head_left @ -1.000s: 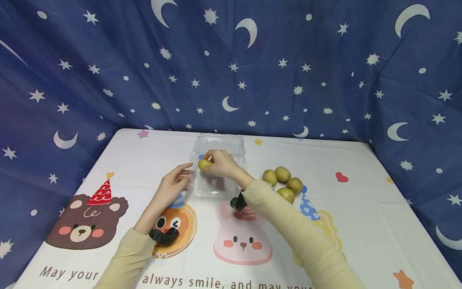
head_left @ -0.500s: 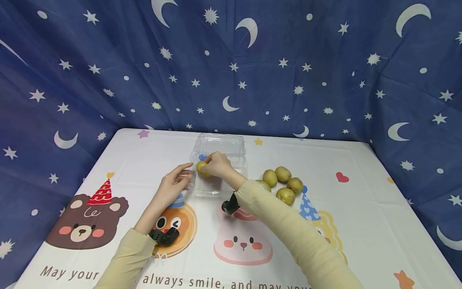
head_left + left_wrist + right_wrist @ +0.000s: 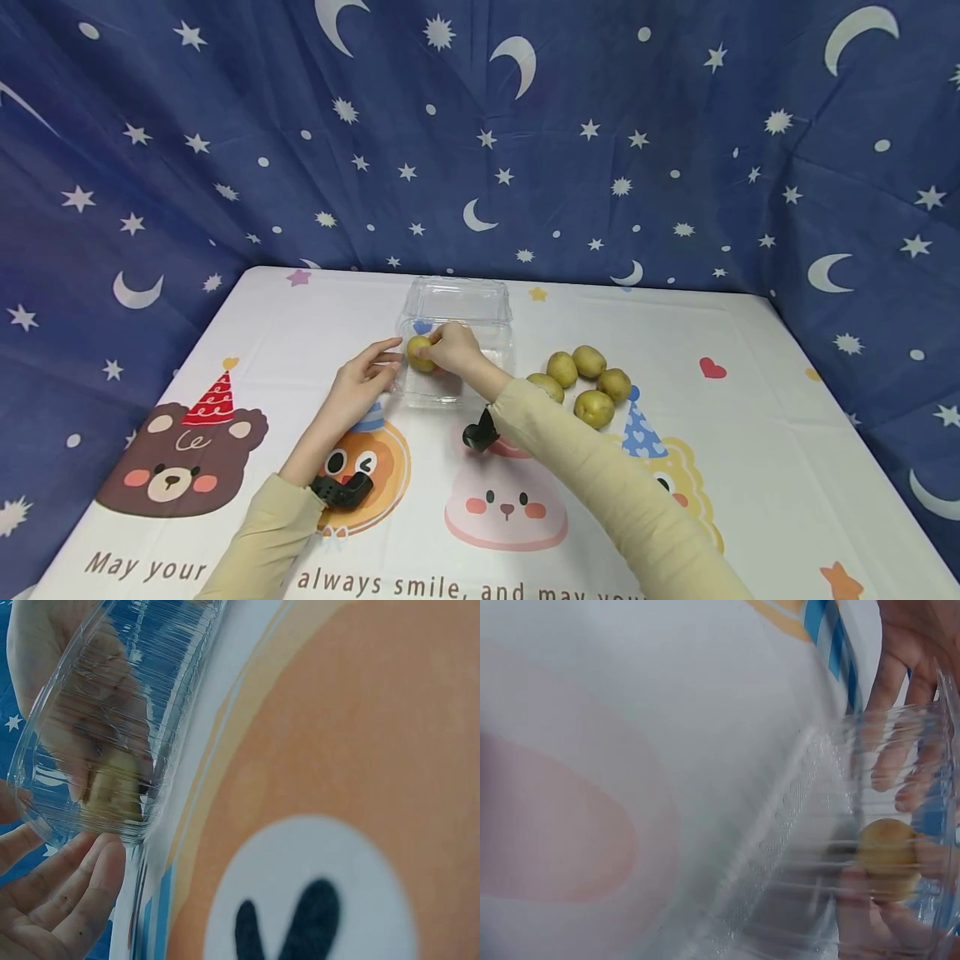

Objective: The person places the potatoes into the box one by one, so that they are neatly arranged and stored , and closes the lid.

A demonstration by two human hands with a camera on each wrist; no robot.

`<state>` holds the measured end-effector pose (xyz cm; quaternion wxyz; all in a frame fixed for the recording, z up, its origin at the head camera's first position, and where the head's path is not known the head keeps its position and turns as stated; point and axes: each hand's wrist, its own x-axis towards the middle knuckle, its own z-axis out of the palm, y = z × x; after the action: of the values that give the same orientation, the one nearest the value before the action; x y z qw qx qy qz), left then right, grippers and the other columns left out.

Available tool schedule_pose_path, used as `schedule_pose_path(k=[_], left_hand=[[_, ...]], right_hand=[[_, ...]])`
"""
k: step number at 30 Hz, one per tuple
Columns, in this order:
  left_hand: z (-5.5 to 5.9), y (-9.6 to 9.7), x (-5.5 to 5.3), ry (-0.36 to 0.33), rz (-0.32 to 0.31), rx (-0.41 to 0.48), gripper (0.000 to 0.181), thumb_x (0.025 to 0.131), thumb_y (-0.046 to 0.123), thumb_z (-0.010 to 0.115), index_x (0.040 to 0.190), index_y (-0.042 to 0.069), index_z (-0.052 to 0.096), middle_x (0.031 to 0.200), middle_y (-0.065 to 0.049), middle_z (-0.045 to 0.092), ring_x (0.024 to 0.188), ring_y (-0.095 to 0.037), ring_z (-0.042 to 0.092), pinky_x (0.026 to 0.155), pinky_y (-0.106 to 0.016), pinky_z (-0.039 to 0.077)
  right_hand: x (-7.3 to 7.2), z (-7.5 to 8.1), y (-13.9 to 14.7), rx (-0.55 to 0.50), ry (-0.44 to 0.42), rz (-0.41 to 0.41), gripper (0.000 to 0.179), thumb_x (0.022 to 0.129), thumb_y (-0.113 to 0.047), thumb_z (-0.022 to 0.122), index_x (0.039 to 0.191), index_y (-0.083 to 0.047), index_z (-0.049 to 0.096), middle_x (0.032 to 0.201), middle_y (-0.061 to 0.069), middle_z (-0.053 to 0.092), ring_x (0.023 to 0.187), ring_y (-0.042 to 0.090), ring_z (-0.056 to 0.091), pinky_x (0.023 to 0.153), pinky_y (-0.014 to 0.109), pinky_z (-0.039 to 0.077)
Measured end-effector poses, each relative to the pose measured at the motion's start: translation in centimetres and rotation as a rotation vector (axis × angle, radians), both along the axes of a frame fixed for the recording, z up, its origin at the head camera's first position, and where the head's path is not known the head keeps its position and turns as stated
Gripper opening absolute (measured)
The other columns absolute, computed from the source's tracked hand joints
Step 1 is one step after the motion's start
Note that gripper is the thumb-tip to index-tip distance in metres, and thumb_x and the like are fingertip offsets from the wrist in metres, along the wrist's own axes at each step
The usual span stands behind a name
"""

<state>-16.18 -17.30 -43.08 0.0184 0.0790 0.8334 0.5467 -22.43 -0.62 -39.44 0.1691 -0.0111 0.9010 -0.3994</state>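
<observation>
A clear plastic clamshell box (image 3: 432, 402) stands on the table with its lid (image 3: 457, 298) raised at the back. Inside its left part, my right hand (image 3: 456, 348) pinches a potato (image 3: 420, 354) between thumb and fingers. In the right wrist view the potato (image 3: 889, 855) shows through the clear wall, low in the box. My left hand (image 3: 363, 377) rests against the box's left side with fingers extended. The left wrist view shows its fingers (image 3: 97, 877) touching the box's outer wall.
Several potatoes (image 3: 594, 409) lie grouped on the table right of the box, one partly behind the right sleeve (image 3: 585, 467). The white tablecloth (image 3: 765, 467) carries printed cartoon animals. A dark blue starry curtain (image 3: 570, 100) hangs behind and at both sides.
My right hand has moved the potato down and slightly left into the box. Its forearm shifted left, uncovering another potato. The left hand has stayed put.
</observation>
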Motion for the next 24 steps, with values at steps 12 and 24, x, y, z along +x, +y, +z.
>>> schedule_pose_path(k=[12, 24], left_hand=[[0.7, 0.1, 0.2, -0.003, 0.002, -0.004, 0.044, 0.098, 0.011, 0.052, 0.141, 0.005, 0.046, 0.125, -0.026, 0.061, 0.098, -0.036, 0.066, 0.071, -0.014, 0.051], [0.0, 0.0, -0.1, 0.012, 0.0, -0.005, 0.043, 0.098, 0.015, 0.054, 0.14, 0.009, 0.049, 0.123, -0.022, 0.064, 0.095, -0.033, 0.068, 0.071, -0.015, 0.051]], right_hand=[[0.7, -0.1, 0.5, 0.005, -0.007, -0.018, 0.039, 0.082, -0.02, 0.075, 0.115, 0.0, 0.066, 0.115, 0.015, 0.068, 0.089, 0.023, 0.064, 0.071, 0.022, 0.05], [0.7, -0.7, 0.4, -0.109, -0.078, -0.118, 0.037, 0.083, -0.016, 0.075, 0.113, 0.002, 0.064, 0.1, 0.017, 0.07, 0.066, 0.018, 0.068, 0.06, 0.023, 0.057]])
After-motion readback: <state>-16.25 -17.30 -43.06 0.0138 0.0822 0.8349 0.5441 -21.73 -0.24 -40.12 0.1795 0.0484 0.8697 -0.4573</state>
